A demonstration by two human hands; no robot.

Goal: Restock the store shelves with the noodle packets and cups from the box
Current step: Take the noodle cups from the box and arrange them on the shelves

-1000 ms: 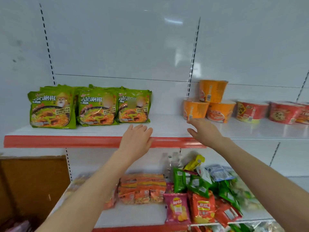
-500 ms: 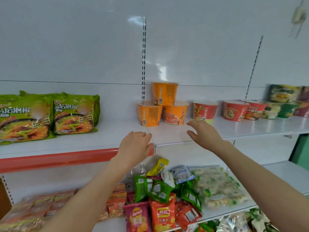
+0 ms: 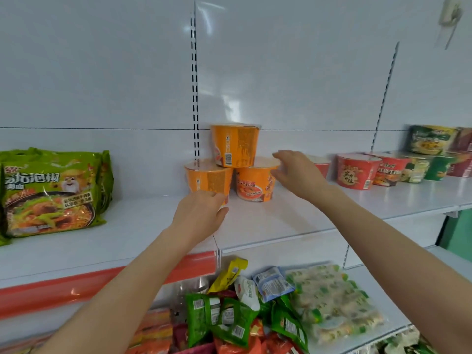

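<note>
Fingers (image 3: pixel 213 196) of L hand (image 3: pixel 199 215) are lying together, loosely bent, at the lower-left orange cup (image 3: pixel 208 177); contact unclear. R hand (image 3: pixel 298 175) fingers (image 3: pixel 282 155) are hovering, apart, beside the lower-right cup (image 3: pixel 251 182), gripping nothing. Third cup (image 3: pixel 235 145) is sitting atop both, on the shelf (image 3: pixel 293 215). Green packets (image 3: pixel 51 192) are standing well left of the cups.

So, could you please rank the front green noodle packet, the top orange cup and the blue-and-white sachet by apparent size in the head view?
1. front green noodle packet, clearly largest.
2. top orange cup.
3. blue-and-white sachet, smallest, despite seemingly lying nearer the camera.
</note>
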